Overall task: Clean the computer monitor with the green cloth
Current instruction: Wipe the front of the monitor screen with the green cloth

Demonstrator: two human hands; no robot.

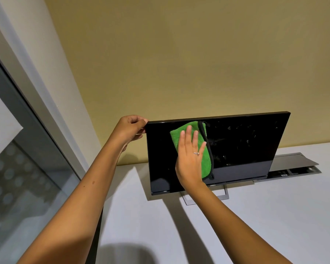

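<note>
On the black, smudged monitor (236,145), a folded green cloth (204,159) under the flat right hand (191,161), left hand (130,130) gripping its corner.

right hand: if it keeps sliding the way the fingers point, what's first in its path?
Probably the monitor's top edge. The right hand lies flat on the green cloth, fingers pointing up the screen; above that, only wall.

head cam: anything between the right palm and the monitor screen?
Yes. The green cloth lies between the right hand and the monitor screen; flat, straight fingers press it to the glass. The head view shows this.
</note>
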